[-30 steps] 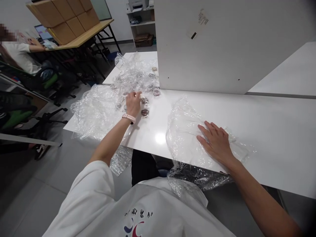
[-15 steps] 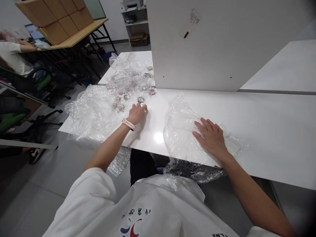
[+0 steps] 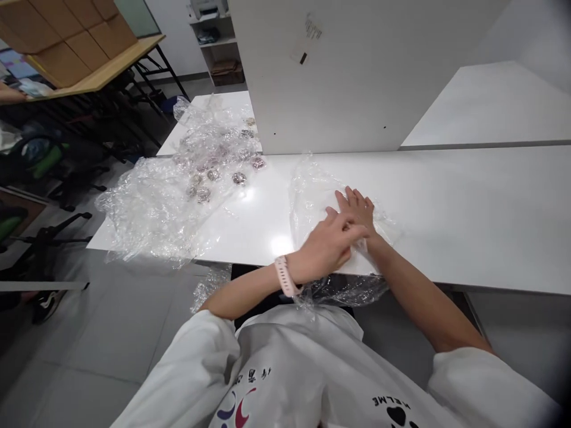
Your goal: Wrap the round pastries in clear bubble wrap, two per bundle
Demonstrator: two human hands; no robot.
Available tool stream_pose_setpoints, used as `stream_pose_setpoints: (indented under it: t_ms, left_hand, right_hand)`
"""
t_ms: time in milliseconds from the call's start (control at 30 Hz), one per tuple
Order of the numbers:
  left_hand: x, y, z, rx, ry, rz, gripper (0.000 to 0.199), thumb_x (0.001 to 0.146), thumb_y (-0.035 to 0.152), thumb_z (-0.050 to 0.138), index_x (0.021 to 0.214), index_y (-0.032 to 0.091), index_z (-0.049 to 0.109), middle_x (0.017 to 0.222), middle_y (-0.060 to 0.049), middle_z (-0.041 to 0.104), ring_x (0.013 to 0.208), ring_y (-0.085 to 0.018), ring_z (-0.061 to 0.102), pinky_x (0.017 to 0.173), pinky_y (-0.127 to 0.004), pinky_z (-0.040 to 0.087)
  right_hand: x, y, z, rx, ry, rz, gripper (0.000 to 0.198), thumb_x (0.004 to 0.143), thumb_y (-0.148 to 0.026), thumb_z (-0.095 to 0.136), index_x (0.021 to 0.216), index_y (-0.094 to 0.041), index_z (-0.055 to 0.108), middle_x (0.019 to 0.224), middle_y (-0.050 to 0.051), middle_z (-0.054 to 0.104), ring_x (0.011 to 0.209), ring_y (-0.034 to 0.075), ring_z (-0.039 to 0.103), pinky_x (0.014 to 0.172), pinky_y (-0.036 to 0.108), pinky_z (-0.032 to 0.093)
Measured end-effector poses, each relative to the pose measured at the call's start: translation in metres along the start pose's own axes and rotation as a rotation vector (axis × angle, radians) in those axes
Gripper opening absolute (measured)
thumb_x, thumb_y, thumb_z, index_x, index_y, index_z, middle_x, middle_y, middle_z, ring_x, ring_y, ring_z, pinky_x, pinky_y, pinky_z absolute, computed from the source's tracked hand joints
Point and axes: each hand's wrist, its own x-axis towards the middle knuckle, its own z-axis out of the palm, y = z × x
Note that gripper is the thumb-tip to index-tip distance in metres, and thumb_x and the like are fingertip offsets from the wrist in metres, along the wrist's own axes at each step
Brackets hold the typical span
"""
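And the left hand [image 3: 330,244] is making the big switch here: half a second ago it was reaching among the small round pieces [image 3: 239,178] toward the left end of the surface [image 3: 468,220], and now it is crossing over, pink wristband [image 3: 286,276] and all, in front of the right hand [image 3: 359,208]. The left grip is curling its fingers inward above the clear film [image 3: 312,184]; whether it is pinching anything, you can't tell from this angle. The right hand is staying put, its grip spreading flat with fingers fanned on the film. That film is lying near the middle of the surface, trailing down over the near edge. One round piece, which was sitting closest to the near edge a second ago, is no longer showing at its spot, while the others are still lying over on the left, beside and under the crumpled film heap [image 3: 147,208]. That heap is spreading across the near left corner. Behind everything, the white panel [image 3: 348,77] is standing along the far edge.
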Motion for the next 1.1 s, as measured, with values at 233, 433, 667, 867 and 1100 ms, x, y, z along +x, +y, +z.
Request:
stream_pose_setpoints:
  t_ms: [233,433,667,867,1100]
  left_hand:
    - [-0.018,-0.021,0.039,0.105,-0.056,-0.055,0.04,0.095,0.019,0.05,0.135,0.023,0.048,0.144,-0.018,0.047,0.129,-0.034,0.049,0.096,-0.055,0.05]
    - [-0.11,-0.032,-0.025,0.146,-0.071,0.058,0.086,0.081,-0.007,0.038,0.155,0.035,0.026,0.162,-0.007,0.031,0.153,-0.025,0.025,0.121,-0.056,0.034]
    - [-0.149,-0.042,0.041,0.361,0.165,0.061,0.073,0.086,0.003,0.057,0.145,0.043,0.041,0.153,-0.005,0.048,0.147,-0.027,0.037,0.12,-0.063,0.031]
    - [-0.127,-0.049,0.029,0.092,0.485,-0.249,0.019,0.096,0.03,0.056,0.112,0.03,0.065,0.115,-0.007,0.072,0.11,-0.024,0.067,0.09,-0.049,0.06]
    - [-0.157,-0.062,-0.029,0.19,0.313,-0.282,0.021,0.092,0.024,0.056,0.108,0.029,0.068,0.14,-0.008,0.059,0.14,-0.029,0.042,0.107,-0.058,0.047]
  right_hand:
    - [-0.026,0.038,-0.058,0.183,0.166,-0.04,0.056,0.1,-0.052,0.034,0.148,-0.025,0.045,0.155,0.009,0.043,0.144,0.032,0.036,0.114,0.053,0.037]
    - [-0.166,0.052,-0.07,0.247,0.341,-0.244,0.052,0.098,-0.028,0.043,0.15,-0.036,0.04,0.14,0.004,0.059,0.128,0.024,0.055,0.107,0.042,0.047]
    - [-0.227,0.071,0.022,-0.092,0.379,-0.185,0.062,0.092,-0.022,0.054,0.148,-0.047,0.042,0.147,0.002,0.053,0.134,0.03,0.05,0.113,0.057,0.035]
    - [-0.202,0.056,0.007,0.186,0.446,-0.281,0.043,0.096,-0.019,0.041,0.128,-0.036,0.065,0.114,0.0,0.074,0.12,0.023,0.062,0.106,0.049,0.047]
    - [-0.205,0.051,-0.042,0.377,0.439,-0.186,0.022,0.096,-0.029,0.053,0.109,-0.029,0.07,0.103,0.003,0.075,0.109,0.024,0.067,0.1,0.046,0.051]
